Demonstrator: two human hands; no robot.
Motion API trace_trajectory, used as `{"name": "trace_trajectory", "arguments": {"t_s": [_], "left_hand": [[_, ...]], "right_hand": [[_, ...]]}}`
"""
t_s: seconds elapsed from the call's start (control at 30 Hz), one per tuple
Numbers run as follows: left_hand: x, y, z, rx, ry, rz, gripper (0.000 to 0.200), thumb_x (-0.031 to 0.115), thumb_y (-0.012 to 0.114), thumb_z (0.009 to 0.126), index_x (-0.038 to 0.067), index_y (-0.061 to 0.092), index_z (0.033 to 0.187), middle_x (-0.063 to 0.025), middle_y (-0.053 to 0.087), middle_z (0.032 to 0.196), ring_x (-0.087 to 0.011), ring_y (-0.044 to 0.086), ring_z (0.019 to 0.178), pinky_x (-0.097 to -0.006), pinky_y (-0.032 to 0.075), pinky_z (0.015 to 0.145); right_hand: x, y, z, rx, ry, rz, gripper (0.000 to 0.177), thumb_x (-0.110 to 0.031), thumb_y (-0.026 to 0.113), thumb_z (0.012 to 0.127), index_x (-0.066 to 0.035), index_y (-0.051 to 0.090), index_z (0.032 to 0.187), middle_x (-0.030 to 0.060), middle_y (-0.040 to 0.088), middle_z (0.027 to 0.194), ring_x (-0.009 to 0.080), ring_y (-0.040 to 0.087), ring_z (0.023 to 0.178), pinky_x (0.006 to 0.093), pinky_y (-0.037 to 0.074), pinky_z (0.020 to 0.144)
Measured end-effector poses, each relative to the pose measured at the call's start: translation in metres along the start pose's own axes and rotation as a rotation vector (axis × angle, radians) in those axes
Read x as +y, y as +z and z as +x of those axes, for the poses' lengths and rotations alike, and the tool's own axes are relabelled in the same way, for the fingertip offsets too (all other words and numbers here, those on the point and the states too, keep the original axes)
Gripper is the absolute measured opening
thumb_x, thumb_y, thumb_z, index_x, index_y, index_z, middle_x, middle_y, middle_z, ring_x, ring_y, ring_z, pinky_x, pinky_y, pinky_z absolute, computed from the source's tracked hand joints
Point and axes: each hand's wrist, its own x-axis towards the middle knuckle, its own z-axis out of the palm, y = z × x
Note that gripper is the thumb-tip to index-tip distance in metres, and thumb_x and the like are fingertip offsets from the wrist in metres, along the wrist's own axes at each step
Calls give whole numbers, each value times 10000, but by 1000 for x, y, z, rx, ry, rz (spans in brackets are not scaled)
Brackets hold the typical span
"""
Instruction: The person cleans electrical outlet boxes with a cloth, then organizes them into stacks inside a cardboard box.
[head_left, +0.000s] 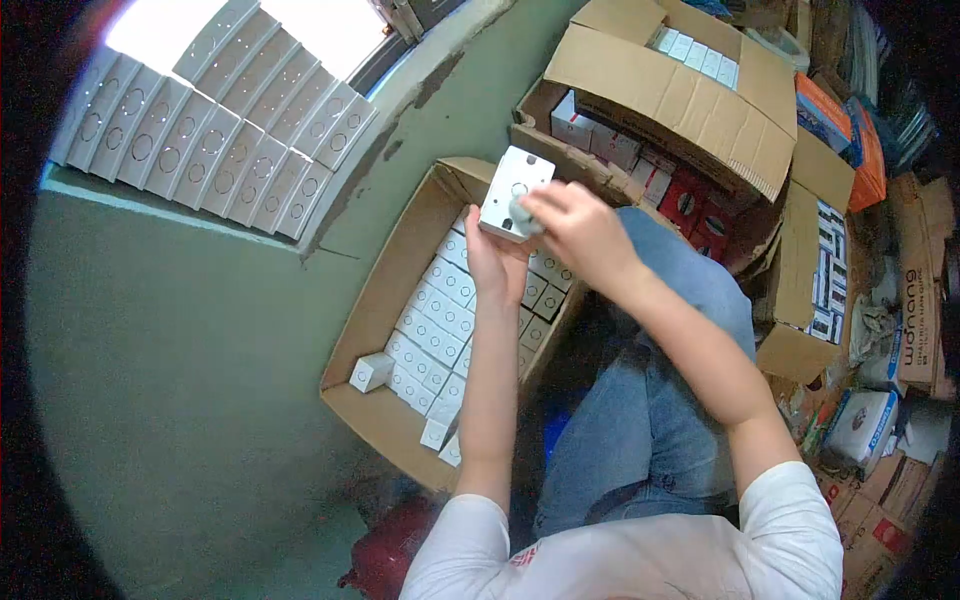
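Note:
A white box (518, 178) with a round mark and dark spots on its face rests in my left hand (492, 258), whose fingers are wrapped round its lower side. My right hand (580, 228) pinches a small greyish, rounded object (524, 214) against the face of that box; blur hides what it is. Below both hands stands an open cardboard carton (352, 398) holding rows of small white boxes (432, 322) with circles on top. One small white box (371, 372) sits apart near the carton's left corner.
White panels with circles (215, 150) line the window ledge at upper left. Open cartons (670, 85) with red and white boxes stand at upper right, beside another carton (800, 345). A plastic-wrapped pack (861, 428) lies far right. My legs are beneath my right arm.

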Motion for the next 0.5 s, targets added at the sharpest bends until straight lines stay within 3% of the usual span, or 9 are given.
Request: {"name": "trace_trajectory", "arguments": {"t_s": [0.03,0.07,0.13,0.27,0.3,0.43,0.5], "left_hand": [[2,-4,-1,-19,-3,5,449,398,353,1004,83,564,1246,-65,625,1213,-200,603,1091,-373,507,878],[4,-6,0,-5,-12,17,444,398,358,1002,87,570,1236,-59,632,1200,-194,609,1077,-367,505,866],[10,-5,-3,27,-28,43,433,399,368,997,94,582,1217,-47,645,1175,-182,619,1049,-355,503,842],[12,-2,-7,61,-60,154,389,424,422,974,123,628,1110,-6,688,977,-132,658,846,-293,497,647],[13,-4,-6,-10,-55,158,400,439,419,973,119,636,1076,-16,686,886,-126,658,705,-261,469,474],[16,-5,-5,21,26,175,448,450,383,980,86,622,1086,-41,684,861,-133,645,615,-259,433,337],[17,2,-8,71,30,168,454,454,376,984,86,615,1102,-42,686,882,-138,656,653,-271,449,360]], "right_hand": [[-2,2,-3,-61,-22,21,363,-65,675,722,-89,648,1083,77,637,1075,278,622,942,386,538,819],[-3,4,-4,-123,-45,44,433,-48,719,697,-88,646,1122,98,634,1106,288,619,973,387,532,846],[1,-4,5,1,-5,-14,318,-89,638,747,-102,649,1065,60,635,1030,275,627,906,384,542,787],[18,-19,16,111,116,-133,346,-83,644,773,-72,639,1119,81,610,1106,274,603,950,379,530,822],[17,-18,15,119,101,-158,355,-80,652,769,-68,638,1123,80,610,1107,270,603,948,378,529,824],[6,-14,10,162,60,-201,384,-71,666,755,-61,635,1137,76,609,1104,260,601,938,374,527,829],[2,-17,12,181,67,-188,382,-74,659,756,-63,638,1137,74,609,1102,256,601,931,369,527,825]]}}
